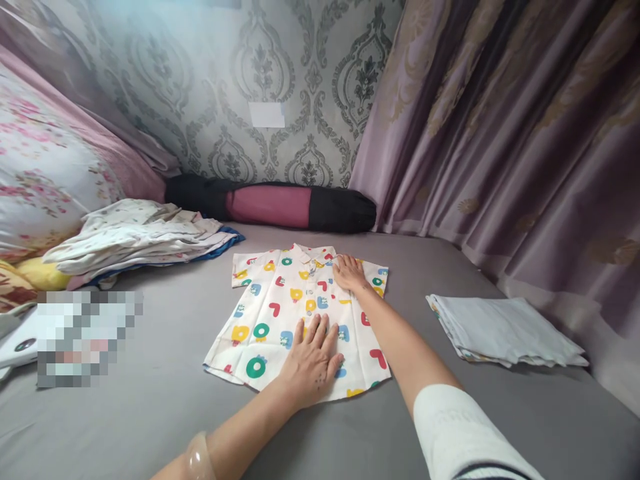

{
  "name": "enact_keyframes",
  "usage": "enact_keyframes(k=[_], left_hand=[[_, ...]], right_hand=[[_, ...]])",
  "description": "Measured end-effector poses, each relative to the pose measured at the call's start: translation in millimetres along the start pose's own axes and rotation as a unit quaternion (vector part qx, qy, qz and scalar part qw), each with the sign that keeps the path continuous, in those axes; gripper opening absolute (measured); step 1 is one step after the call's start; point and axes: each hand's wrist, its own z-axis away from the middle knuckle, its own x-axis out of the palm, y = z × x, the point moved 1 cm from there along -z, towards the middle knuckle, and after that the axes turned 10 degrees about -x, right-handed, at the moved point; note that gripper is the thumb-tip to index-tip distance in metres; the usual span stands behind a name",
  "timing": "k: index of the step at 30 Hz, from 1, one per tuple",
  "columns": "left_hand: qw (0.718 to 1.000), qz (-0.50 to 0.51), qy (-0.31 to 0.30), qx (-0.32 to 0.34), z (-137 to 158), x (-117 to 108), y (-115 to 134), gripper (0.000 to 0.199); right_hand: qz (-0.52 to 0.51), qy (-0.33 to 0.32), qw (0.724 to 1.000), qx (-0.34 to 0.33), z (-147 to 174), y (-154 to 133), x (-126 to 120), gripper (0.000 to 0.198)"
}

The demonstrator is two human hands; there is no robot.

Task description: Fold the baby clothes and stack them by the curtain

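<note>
A person's left hand (313,363) lay open and palm down on the lower front of a short-sleeved, letter-print shirt (295,297), fingers spread and gripping nothing, perhaps to press the cloth flat; the right hand (350,275), also unclenched, rested near the collar, seemingly to steady the shoulder; the shirt itself was spread front up, collar away from the wearer of the camera, on a grey sheet (165,413), an arrangement that likely kept both sleeves and hem within reach; to the right, well apart, sat a folded pale cloth (507,330), presumably set aside to leave working room; to the left a loose pile of clothes (140,230) lay beside a floral pillow (45,147), near a pixelated item (80,340) that could not be made out; beyond, a black-and-maroon roll (267,205) lay along the patterned wall (200,80), next to purple curtains (465,120).
</note>
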Motion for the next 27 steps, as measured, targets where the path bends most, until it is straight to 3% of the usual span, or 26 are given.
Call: enact_keyframes(k=[7, 11, 16, 27], left_hand=[[0.998, 0.039, -0.010, -0.051, 2, -8, 0, 0.063], [0.998, 0.040, -0.008, -0.050, 3, -4, 0, 0.065], [0.998, 0.030, -0.002, -0.047, 3, -1, 1, 0.064], [0.998, 0.036, -0.012, -0.047, 3, -6, 1, 0.064]], right_hand=[[-0.029, -0.008, 0.999, 0.025, -7, -4, -10, 0.059], [-0.055, -0.019, 0.998, -0.001, 10, -31, -4, 0.064], [-0.058, 0.022, 0.998, -0.027, 15, -57, 5, 0.062], [-0.050, 0.073, 0.996, 0.005, -20, -45, 11, 0.060]])
